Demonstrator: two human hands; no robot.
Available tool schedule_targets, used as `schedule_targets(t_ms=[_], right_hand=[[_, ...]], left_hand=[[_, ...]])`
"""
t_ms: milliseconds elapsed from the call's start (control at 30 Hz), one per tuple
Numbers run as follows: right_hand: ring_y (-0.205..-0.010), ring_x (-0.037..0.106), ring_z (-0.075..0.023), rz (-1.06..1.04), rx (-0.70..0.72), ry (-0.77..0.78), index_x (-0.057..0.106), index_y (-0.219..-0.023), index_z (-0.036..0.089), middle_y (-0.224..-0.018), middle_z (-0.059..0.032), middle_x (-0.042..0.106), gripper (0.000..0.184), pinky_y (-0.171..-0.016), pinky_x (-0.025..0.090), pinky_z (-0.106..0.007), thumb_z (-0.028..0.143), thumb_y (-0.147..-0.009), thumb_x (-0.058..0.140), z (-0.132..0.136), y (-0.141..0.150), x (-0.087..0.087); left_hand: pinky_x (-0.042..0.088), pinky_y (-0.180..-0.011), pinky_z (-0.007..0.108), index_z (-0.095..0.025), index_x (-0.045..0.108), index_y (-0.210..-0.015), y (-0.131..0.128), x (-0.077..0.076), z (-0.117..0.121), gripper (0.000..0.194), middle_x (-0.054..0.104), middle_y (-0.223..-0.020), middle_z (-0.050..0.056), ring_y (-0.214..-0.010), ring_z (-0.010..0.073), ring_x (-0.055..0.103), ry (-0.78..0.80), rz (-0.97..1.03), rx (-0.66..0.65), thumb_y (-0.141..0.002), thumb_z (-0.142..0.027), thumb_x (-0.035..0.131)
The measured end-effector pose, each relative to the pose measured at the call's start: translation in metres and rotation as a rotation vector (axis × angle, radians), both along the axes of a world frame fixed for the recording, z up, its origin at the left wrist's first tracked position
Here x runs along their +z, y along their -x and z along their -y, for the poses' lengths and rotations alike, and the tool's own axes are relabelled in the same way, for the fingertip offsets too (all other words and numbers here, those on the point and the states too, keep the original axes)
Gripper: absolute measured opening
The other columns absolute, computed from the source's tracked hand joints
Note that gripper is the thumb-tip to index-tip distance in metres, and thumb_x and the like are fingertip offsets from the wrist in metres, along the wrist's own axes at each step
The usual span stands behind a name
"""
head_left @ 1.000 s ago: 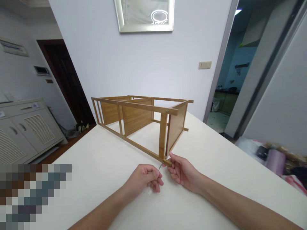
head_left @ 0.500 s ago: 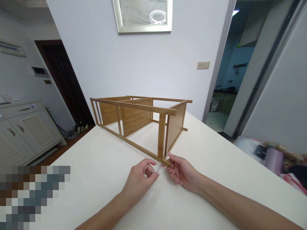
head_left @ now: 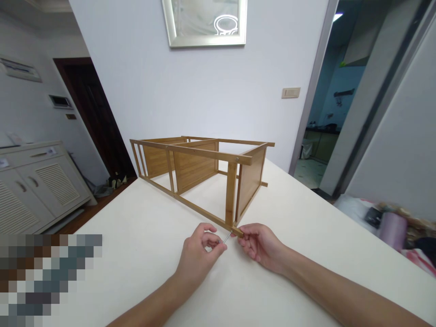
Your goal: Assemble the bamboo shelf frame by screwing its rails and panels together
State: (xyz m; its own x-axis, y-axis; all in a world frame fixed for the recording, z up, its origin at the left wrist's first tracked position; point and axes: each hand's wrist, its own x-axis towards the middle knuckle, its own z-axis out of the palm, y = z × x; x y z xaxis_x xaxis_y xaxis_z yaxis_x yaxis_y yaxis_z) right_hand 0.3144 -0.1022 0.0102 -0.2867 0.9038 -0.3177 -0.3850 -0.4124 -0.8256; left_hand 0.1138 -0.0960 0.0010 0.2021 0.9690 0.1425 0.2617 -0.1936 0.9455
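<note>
Shelf: brown, wooden, open-sided, lying sideways.

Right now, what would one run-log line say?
Left hand: holding thin metal tool, tip at lower rail | Right hand: gripping that rail's end | wooden shelf frame: lying on white table

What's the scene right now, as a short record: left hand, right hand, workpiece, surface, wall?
left hand: pinching a thin metal tool, possibly a hex key
right hand: holding the near end of the lower front leg
workpiece: wooden shelf rack, lying on its side
surface: white table
wall: light-switch plate, silver frame
</note>
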Motion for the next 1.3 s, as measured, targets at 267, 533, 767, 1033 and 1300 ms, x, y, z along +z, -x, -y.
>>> schedule_targets(t_ms=[267, 533, 767, 1033, 1300], right_hand=[[-0.036, 0.043, -0.0048, 0.004, -0.015, -0.056, 0.068, -0.085, 0.008, -0.060, -0.0021, 0.061, 0.020, -0.031, 0.023, -0.018, 0.027, -0.085, 0.061, 0.001, -0.002, -0.004], [-0.037, 0.044, -0.0048, 0.011, -0.016, -0.087, 0.067, -0.082, 0.009, -0.061, -0.0031, 0.063, 0.021, -0.031, 0.025, -0.017, 0.029, -0.085, 0.064, 0.001, -0.002, -0.004], [-0.037, 0.043, -0.0048, 0.009, -0.003, -0.095, 0.067, -0.080, 0.010, -0.061, -0.0029, 0.063, 0.021, -0.032, 0.025, -0.018, 0.031, -0.084, 0.065, 0.002, -0.002, -0.004], [-0.036, 0.041, -0.0045, 0.012, -0.013, -0.107, 0.067, -0.082, 0.010, -0.060, -0.0015, 0.063, 0.022, -0.031, 0.027, -0.018, 0.032, -0.083, 0.067, 0.001, -0.001, -0.005], [-0.037, 0.040, -0.0049, 0.011, -0.025, -0.112, 0.066, -0.082, 0.010, -0.061, -0.0015, 0.063, 0.021, -0.032, 0.027, -0.019, 0.031, -0.084, 0.066, 0.001, 0.000, -0.005]], left_hand=[[0.055, -0.065, 0.029, -0.019, 0.071, -0.076, 0.000, -0.010, -0.003, 0.011, 0.074, -0.068, 0.003, -0.064, 0.0181, 0.068, 0.031, 0.086, -0.009, -0.070, -0.027, 0.077], [0.054, -0.069, 0.027, -0.025, 0.078, -0.095, 0.011, -0.007, -0.002, 0.025, 0.075, -0.087, 0.007, -0.076, 0.0175, 0.069, -0.633, -0.263, -0.213, -0.093, -0.024, 0.053], [0.055, -0.071, 0.027, -0.023, 0.075, -0.104, 0.010, -0.012, -0.002, 0.027, 0.074, -0.088, 0.009, -0.077, 0.0174, 0.068, -0.731, -0.396, -0.286, -0.095, -0.020, 0.050], [0.057, -0.079, 0.029, -0.022, 0.074, -0.110, 0.009, -0.013, -0.002, 0.024, 0.075, -0.094, 0.009, -0.084, 0.0186, 0.070, -0.623, -0.229, -0.301, -0.093, -0.021, 0.056], [0.058, -0.082, 0.030, -0.028, 0.064, -0.124, 0.012, -0.023, -0.003, 0.035, 0.076, -0.100, 0.004, -0.089, 0.0204, 0.072, -0.474, -0.225, -0.207, -0.090, -0.021, 0.058]])
